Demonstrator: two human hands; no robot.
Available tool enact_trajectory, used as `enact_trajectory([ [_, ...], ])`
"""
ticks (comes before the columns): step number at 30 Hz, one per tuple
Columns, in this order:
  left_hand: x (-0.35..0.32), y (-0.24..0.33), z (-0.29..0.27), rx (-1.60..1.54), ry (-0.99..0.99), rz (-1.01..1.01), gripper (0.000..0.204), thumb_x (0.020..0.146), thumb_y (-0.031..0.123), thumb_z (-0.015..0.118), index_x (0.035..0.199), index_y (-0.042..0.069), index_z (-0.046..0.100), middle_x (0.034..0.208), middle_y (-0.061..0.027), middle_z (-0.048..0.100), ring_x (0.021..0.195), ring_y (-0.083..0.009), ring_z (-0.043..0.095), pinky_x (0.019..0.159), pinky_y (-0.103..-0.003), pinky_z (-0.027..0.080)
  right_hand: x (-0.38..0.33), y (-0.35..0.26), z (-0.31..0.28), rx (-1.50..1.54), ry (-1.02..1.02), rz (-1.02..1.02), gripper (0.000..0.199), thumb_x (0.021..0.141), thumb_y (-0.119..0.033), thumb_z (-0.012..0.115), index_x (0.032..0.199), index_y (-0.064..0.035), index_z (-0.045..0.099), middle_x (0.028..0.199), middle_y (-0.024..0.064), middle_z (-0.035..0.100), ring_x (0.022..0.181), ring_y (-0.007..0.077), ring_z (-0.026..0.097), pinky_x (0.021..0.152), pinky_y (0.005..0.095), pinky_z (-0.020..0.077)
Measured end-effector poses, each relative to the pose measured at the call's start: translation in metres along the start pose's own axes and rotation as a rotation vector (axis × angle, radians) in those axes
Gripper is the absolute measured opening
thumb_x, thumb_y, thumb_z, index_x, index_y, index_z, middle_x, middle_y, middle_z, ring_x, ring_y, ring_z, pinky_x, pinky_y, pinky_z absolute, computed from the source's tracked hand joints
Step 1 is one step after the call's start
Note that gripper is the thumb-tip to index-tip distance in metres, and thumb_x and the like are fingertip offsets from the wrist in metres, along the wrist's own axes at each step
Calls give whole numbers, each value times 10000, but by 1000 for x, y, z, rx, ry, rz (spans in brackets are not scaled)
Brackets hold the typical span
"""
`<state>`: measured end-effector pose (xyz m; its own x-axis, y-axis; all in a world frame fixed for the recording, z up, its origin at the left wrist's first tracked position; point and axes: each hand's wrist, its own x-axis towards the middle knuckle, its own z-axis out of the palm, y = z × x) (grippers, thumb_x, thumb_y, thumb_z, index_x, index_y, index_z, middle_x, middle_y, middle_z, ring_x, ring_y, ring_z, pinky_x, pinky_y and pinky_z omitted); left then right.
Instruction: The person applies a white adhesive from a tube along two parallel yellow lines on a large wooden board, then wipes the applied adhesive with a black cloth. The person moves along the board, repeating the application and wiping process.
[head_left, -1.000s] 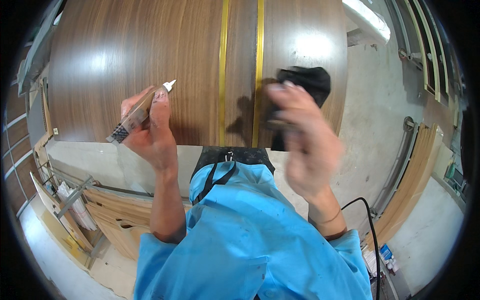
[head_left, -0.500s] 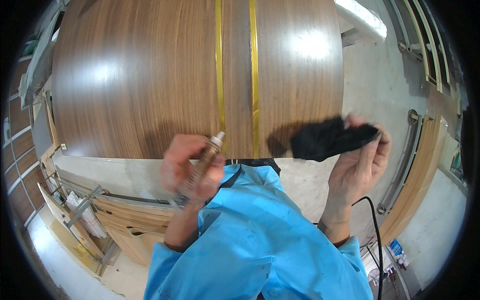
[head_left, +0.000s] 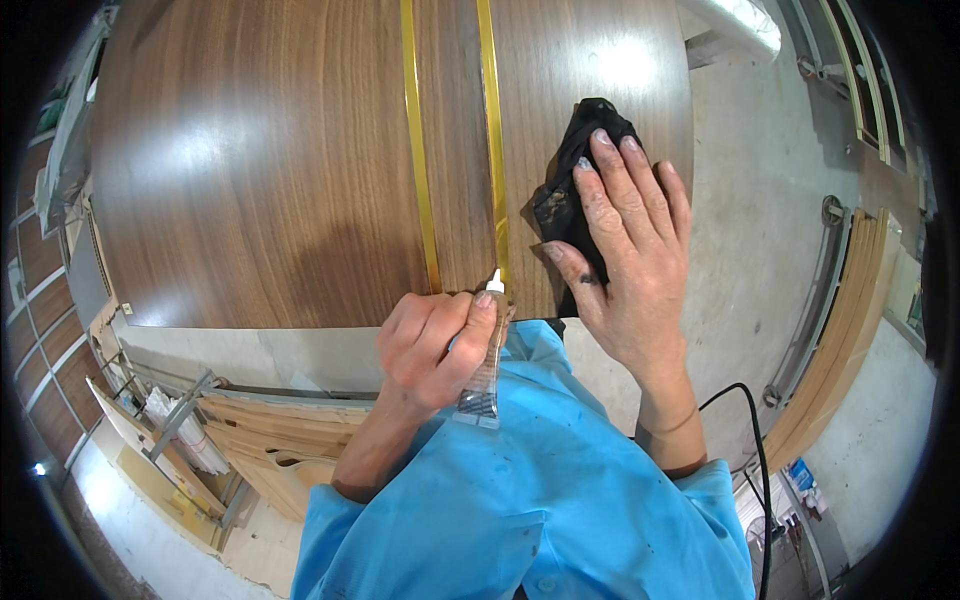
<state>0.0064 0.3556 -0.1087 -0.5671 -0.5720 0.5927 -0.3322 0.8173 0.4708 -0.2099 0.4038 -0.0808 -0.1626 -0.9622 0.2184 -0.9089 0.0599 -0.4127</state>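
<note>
A brown wood-grain panel point(head_left: 270, 180) lies flat before me, with two gold strips point(head_left: 415, 150) running lengthwise down it. At its near edge my left hand point(head_left: 430, 345) is closed round a squeeze tube point(head_left: 490, 365) with a white nozzle. The nozzle points away from me, at the near end of the right-hand gold strip point(head_left: 492, 130). My right hand point(head_left: 635, 240) lies flat, fingers stretched, pressing a black cloth point(head_left: 562, 208) onto the panel right of the strips. Part of the cloth is hidden under the palm.
Stacked wooden boards point(head_left: 845, 330) stand at the right, and more wooden pieces point(head_left: 270, 440) are at the lower left. A black cable point(head_left: 755, 420) loops down at my right side. Beyond the panel's far right corner is a wrapped white roll point(head_left: 745, 25).
My right hand has moved forward and left, laying the previously lifted black cloth on the panel. My left hand has shifted right with the tube, now more upright in view.
</note>
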Motion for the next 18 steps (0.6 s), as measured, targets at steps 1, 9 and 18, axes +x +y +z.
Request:
enact_trajectory([
  [1,0,0,1,11,-3,7,268,789,12,851,1019,32,714,916,-100,687,724,-220,634,555,-303,482,0,1,0,11,9,-8,654,856,-309,813,1431,-57,630,1561,138,561,1485,341,470,1248,556,278],
  [9,2,3,7,53,21,35,210,799,21,838,936,26,680,857,-93,666,677,-208,611,533,-305,453,-2,3,0,46,24,2,555,843,-240,825,1346,-55,682,1537,142,582,1472,340,486,1249,550,285],
  [18,0,7,6,7,15,19,252,819,36,831,960,7,624,791,-91,631,636,-216,600,502,-324,449,-8,1,-1,55,142,31,462,754,-92,845,1198,-34,728,1317,151,681,1244,341,592,1071,483,417],
])
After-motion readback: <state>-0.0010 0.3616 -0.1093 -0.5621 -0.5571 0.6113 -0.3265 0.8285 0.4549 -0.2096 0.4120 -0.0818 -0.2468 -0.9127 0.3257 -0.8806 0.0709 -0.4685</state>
